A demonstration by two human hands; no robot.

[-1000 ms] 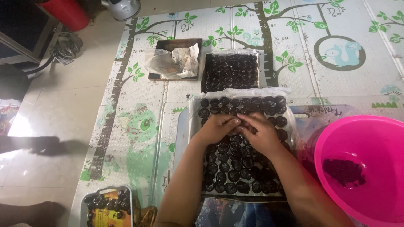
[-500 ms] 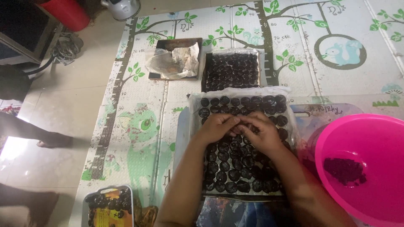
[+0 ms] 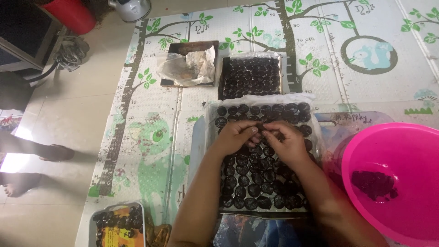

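A tray lined with clear plastic lies in front of me on a patterned play mat, packed with rows of small dark round pieces. My left hand and my right hand rest side by side over the tray's upper middle. Their fingertips meet on one dark piece in the second row. Both hands cover part of the rows beneath them.
A bright pink bowl with a small heap of dark pieces stands at my right. A second filled tray and a tray with crumpled plastic lie farther back. A small box of dark pieces sits front left. Another person's feet stand at the left.
My hands have stayed over the same spot on the tray, with only slight finger movement. The feet at the left have shifted.
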